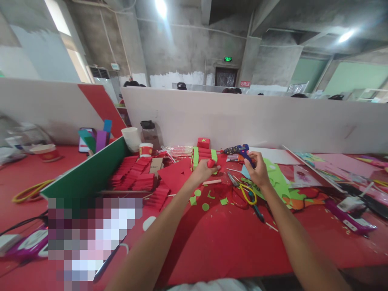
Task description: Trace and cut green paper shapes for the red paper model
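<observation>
My left hand (202, 173) is closed around a small red paper roll (210, 163), only its end showing. Just beyond it stands a bundle of red rolls with lime-green bands (196, 155). My right hand (258, 167) grips the handle of a dark blue glue gun (238, 150), whose nozzle points left toward the bundle. Behind the bundle is a small red box with a yellow star (203, 142). Below my right hand lie yellow-handled scissors (247, 194), beside green paper scraps (205, 207).
Stacks of folded red paper (133, 173) lie at the left, by a green divider (87, 171). A paper cup (146, 150) and a dark-lidded bottle (148, 131) stand behind them. Lime-green sheets (274, 178) lie at the right. A white partition (257, 119) closes off the back.
</observation>
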A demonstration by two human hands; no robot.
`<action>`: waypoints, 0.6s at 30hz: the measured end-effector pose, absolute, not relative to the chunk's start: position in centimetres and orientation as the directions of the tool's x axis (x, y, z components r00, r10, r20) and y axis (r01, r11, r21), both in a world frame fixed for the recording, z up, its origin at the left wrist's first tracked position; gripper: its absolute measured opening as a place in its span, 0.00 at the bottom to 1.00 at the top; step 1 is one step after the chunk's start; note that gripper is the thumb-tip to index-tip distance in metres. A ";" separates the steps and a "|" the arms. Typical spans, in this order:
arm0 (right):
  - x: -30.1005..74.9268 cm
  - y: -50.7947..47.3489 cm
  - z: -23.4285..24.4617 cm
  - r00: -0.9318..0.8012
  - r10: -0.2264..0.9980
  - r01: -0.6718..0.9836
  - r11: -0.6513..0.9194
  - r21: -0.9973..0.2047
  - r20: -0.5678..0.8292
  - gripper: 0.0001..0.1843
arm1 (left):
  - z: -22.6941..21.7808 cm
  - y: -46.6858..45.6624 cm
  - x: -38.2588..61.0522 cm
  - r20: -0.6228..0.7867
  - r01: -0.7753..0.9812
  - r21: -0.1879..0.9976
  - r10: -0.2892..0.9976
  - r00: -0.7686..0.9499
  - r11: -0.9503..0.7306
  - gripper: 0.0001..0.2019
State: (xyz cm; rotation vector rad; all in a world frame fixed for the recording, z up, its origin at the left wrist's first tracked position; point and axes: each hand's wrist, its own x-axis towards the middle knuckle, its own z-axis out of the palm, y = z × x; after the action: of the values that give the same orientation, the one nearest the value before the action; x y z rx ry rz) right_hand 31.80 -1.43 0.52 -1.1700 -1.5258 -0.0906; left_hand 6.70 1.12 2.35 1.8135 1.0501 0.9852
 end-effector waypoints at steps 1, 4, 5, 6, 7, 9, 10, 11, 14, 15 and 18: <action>31.7 -1.4 0.5 0.162 0.598 0.703 0.487 -0.517 0.785 0.14 | 2.3 1.2 6.7 0.218 0.294 0.899 0.913 0.345 -0.326 0.18; 31.4 -1.2 0.4 0.203 0.576 0.725 0.456 -0.517 0.792 0.13 | 2.3 1.2 6.6 0.207 0.287 0.904 0.910 0.358 -0.318 0.18; 31.4 -1.2 0.4 0.231 0.565 0.727 0.441 -0.526 0.792 0.13 | 2.3 1.2 6.6 0.205 0.273 0.908 0.904 0.374 -0.319 0.18; 31.4 -1.1 0.4 0.269 0.552 0.727 0.422 -0.543 0.789 0.14 | 2.2 1.2 6.6 0.202 0.259 0.911 0.896 0.396 -0.321 0.18; 31.5 -1.1 0.4 0.315 0.539 0.722 0.398 -0.566 0.781 0.14 | 2.2 1.1 6.5 0.200 0.252 0.911 0.885 0.421 -0.325 0.17; 32.0 -1.0 0.5 0.409 0.531 0.684 0.360 -0.634 0.742 0.18 | 2.2 1.1 6.5 0.195 0.263 0.903 0.870 0.454 -0.340 0.17; 32.3 -1.0 0.5 0.446 0.542 0.643 0.359 -0.676 0.712 0.20 | 2.1 1.1 6.4 0.194 0.280 0.895 0.868 0.458 -0.348 0.16; 32.7 -0.9 0.6 0.480 0.557 0.585 0.373 -0.720 0.678 0.23 | 2.1 1.1 6.4 0.195 0.297 0.886 0.866 0.460 -0.357 0.16; 33.8 -0.4 0.7 0.559 0.606 0.337 0.458 -0.822 0.567 0.30 | 2.2 1.1 6.3 0.196 0.328 0.869 0.866 0.460 -0.371 0.17; 34.0 -0.2 0.8 0.575 0.616 0.263 0.484 -0.835 0.538 0.30 | 2.3 1.1 6.3 0.197 0.334 0.865 0.864 0.464 -0.376 0.17; 33.8 -0.1 1.0 0.517 0.705 0.118 0.504 -0.856 0.486 0.22 | 2.6 0.8 6.4 0.197 0.362 0.849 0.866 0.459 -0.384 0.16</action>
State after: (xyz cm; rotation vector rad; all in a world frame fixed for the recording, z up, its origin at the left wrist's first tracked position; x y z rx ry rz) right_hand 33.79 -0.12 0.97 -1.0024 -0.9860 0.4343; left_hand 6.36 0.76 2.59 1.9484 1.0257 0.8416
